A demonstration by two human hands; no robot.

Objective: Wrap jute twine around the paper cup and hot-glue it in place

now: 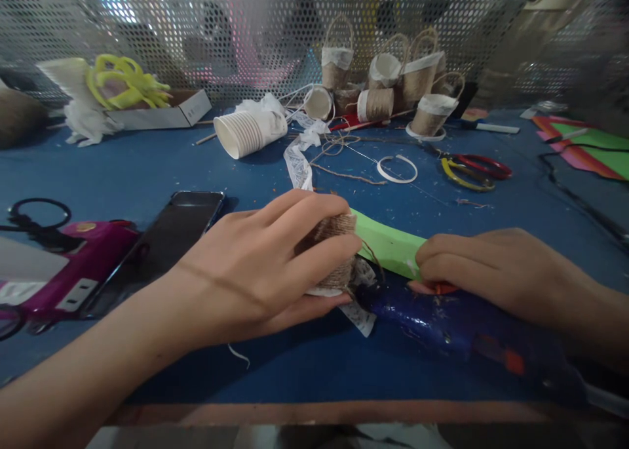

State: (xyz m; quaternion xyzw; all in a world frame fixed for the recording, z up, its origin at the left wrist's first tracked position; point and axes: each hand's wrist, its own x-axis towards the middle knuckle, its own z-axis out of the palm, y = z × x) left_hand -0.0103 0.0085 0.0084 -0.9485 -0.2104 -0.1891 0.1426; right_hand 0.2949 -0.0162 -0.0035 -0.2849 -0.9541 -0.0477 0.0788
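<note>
My left hand [265,265] is wrapped round a small cup covered in jute twine [337,252], holding it on its side just above the blue table [147,167]. A strip of white lace [361,305] hangs from under the cup. My right hand [472,265] is closed on a blue glue gun [442,318], a finger on its orange trigger, with the nozzle pointing at the cup. A green paper strip [388,242] lies between the two hands.
A black phone [171,239] and a pink tool [73,265] lie at the left. Stacked white paper cups [246,134], lace ribbon [297,164], a white ring [397,169] and red-yellow scissors [474,170] lie behind. Several finished jute baskets [393,82] stand against the perforated metal screen [196,29]. Coloured paper sheets [590,147] lie at the right.
</note>
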